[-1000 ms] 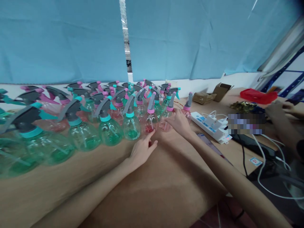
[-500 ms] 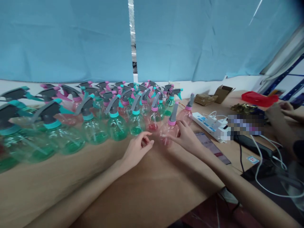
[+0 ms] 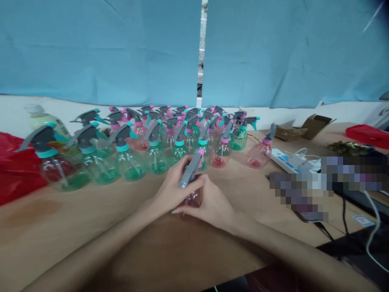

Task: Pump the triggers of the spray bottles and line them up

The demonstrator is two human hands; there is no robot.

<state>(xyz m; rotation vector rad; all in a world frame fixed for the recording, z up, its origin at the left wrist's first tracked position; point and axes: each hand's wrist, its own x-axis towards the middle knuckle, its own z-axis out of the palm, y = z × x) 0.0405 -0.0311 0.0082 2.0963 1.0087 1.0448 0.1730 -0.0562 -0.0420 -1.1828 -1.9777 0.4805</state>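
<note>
Between left hand (image 3: 174, 183) and right hand (image 3: 216, 204), a pink-nozzled spray bottle (image 3: 189, 174) in the grasp of both.

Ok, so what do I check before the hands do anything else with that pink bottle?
1. Left hand on the sprayer top: ok, curled around it.
2. Right hand on the pink bottle: ok, holding its body.
3. Top screwed tight: cannot tell, the hands hide the join.
4. Front green bottles upright: ok.
5. Power strip well away from bottles: not ok, another pink bottle stands right beside it.
</note>
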